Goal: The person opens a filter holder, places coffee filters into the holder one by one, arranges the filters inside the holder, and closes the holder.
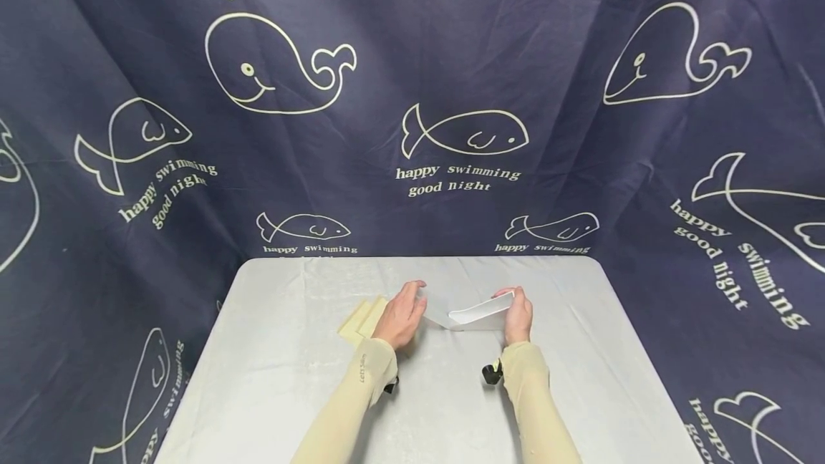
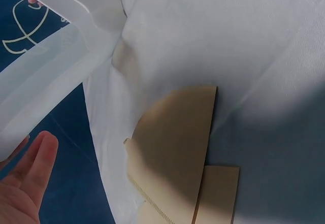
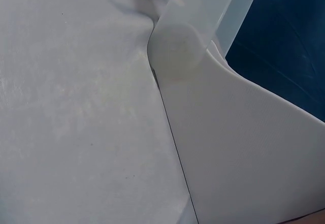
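Observation:
Between my two hands is a translucent plastic sheet (image 1: 438, 308), bent into a shallow V above the table. A white sheet with a curved edge (image 1: 482, 308) lies against its right part; the right wrist view shows this white sheet (image 3: 244, 127) up close. My left hand (image 1: 402, 317) pinches the left end, its fingers fairly straight in the left wrist view. On the opposite end, my right hand (image 1: 518, 317) grips the edge with curled fingers. Beside the left hand lie tan papers (image 2: 175, 142) with a rounded side and a crimped strip, resembling coffee filters.
A white cloth covers the table (image 1: 271, 385), and its far edge is just beyond the hands. Dark blue curtains (image 1: 464, 41) with whale and fish drawings surround it at the back and sides. Small black devices (image 1: 492, 374) sit at both wrists.

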`<state>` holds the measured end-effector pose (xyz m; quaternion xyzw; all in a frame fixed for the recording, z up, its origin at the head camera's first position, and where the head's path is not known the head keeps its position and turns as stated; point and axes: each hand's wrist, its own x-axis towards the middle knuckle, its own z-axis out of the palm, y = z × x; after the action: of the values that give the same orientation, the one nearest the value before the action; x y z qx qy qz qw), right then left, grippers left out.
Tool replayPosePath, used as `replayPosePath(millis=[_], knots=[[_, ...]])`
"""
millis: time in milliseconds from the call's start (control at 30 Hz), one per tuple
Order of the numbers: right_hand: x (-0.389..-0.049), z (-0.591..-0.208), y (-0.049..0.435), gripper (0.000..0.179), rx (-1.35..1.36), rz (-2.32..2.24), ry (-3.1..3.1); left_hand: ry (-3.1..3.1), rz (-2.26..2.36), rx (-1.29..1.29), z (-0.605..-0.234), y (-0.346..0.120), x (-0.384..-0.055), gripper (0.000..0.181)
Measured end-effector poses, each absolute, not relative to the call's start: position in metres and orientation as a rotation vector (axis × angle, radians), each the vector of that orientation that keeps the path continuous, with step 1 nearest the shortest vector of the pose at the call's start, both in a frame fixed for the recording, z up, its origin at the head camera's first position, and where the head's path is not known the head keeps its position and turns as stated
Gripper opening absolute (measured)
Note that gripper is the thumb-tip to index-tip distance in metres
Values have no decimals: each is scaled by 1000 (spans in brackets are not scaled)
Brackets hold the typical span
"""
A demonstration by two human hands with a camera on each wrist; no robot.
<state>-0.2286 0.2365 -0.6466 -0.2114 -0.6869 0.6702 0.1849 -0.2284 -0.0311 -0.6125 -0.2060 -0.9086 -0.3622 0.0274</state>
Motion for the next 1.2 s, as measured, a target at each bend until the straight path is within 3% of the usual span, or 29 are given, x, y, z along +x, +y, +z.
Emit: replayPosePath(millis=[333, 700, 900, 1200], knots=[[-230, -644, 237, 64, -624, 1880, -1921, -2714, -1103, -542, -600, -53, -238, 38], [-229, -644, 237, 60, -636, 1840, -1922, -2712, -916, -202, -609, -123, -251, 31], [-229, -644, 237, 59, -637, 1815, -1947, -2903, -835, 19, -624, -156, -249, 30], [-229, -644, 237, 59, -629, 1782, -1986, -3157, -755, 88, -636, -165, -233, 24]])
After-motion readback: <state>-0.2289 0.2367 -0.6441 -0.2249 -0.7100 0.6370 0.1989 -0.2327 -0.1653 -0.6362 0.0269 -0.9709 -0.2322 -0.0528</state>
